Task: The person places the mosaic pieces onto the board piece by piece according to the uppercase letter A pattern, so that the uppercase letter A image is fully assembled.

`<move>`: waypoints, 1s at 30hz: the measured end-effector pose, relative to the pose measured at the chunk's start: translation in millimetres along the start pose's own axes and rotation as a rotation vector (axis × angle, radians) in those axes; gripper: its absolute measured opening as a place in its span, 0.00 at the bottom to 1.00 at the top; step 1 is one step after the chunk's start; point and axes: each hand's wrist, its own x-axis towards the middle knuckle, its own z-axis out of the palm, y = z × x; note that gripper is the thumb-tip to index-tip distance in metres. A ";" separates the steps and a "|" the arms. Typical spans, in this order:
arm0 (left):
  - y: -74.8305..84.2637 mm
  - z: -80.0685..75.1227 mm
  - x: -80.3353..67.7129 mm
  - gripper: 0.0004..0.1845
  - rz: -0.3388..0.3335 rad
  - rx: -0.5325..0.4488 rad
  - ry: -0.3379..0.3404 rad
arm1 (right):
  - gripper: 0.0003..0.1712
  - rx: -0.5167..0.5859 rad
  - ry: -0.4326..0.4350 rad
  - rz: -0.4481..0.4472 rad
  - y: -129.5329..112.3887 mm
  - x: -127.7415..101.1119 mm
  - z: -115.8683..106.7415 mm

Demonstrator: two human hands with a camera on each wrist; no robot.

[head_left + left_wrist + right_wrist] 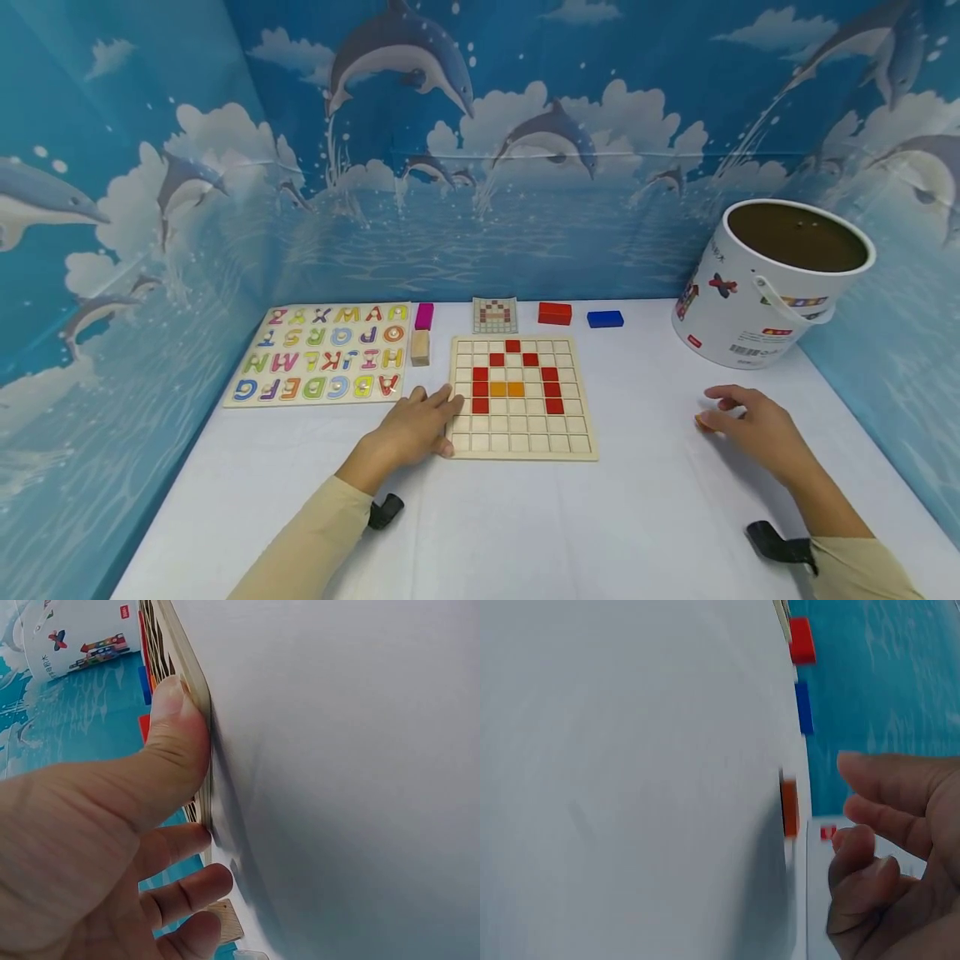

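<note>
My left hand (417, 427) lies spread at the left edge of a wooden grid board (525, 456). Its thumb (171, 724) touches the board's side, and the fingers are loosely extended. Red tiles (481, 386) on the board make a letter A shape, with two orange tiles (507, 389) across its middle. Over to the right, my right hand (757, 425) hovers just above the table with its fingers loosely bent and nothing between them. An orange block (790, 808) lies on the table below it, partly covered by the hand in the head view.
Behind the board stand a small pattern card (495, 316), red blocks (555, 314) and a blue block (605, 319). An alphabet board (322, 354) lies at the left, beside a magenta block (424, 316) and a plain wooden block (420, 348). A white bucket (742, 308) stands at the back right.
</note>
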 end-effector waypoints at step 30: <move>1.4 0.5 0.4 0.44 0.003 0.016 0.004 | 0.25 0.347 -0.178 -0.023 -9.0 27.5 9.8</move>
